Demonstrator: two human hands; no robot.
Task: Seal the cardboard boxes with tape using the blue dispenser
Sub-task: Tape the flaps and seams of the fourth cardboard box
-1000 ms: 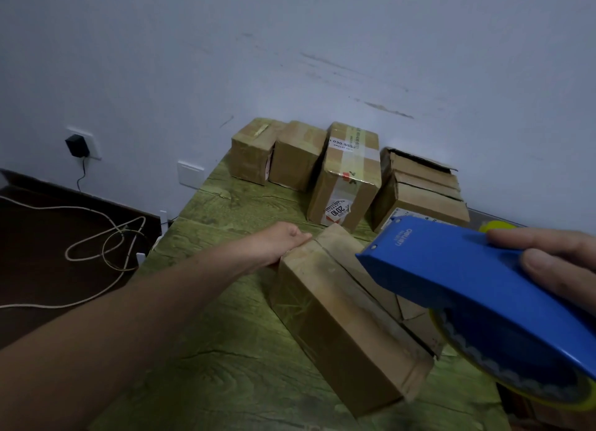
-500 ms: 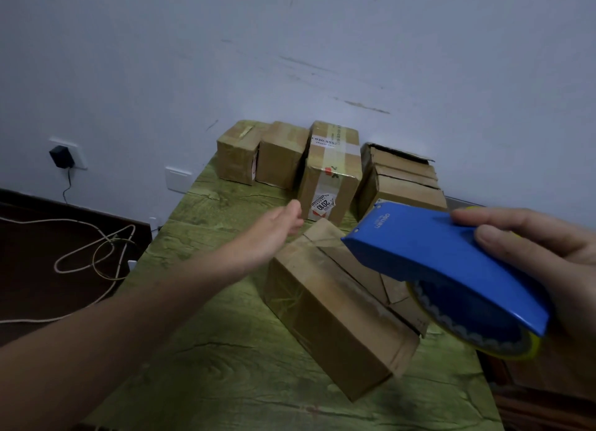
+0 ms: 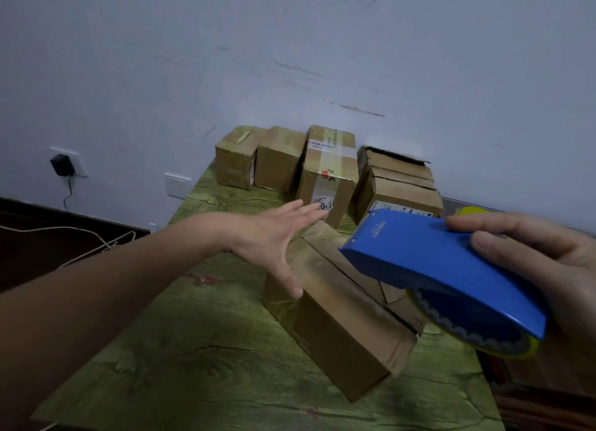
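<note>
The blue dispenser (image 3: 429,266) is gripped at its rear by the right hand (image 3: 548,263), with the fingers curled over the top of the housing. It is held in the air at the right, nose pointed left and toward the wall. A roll of tape (image 3: 477,340) with a yellowish rim is seated under the housing. The right part of the nearest cardboard box (image 3: 338,321) is hidden by the dispenser in this view.

The nearest cardboard box is laid at an angle on the green table (image 3: 193,350), with its top seam visible along its length. The left hand (image 3: 274,237) is extended over the far left corner of this box, fingers straight and spread, nothing held. Whether the thumb touches the box cannot be told.

Behind it, a row of boxes is set against the wall (image 3: 290,59): a small box (image 3: 233,159) at the left, a second box (image 3: 279,159) touching it, a tall taped box (image 3: 329,172) with printed labels, and an open box (image 3: 396,185) at the right with its flaps raised. The fingertips of the left hand overlap the lower label of the tall taped box in the view.

A yellow object (image 3: 474,210) shows partly behind the right hand; it cannot be identified.

On the wall at the left, a black plug (image 3: 61,165) is seated in a socket, and a white plate (image 3: 177,185) is mounted beside the table edge. A pale cable (image 3: 96,240) lies on the dark floor.
</note>
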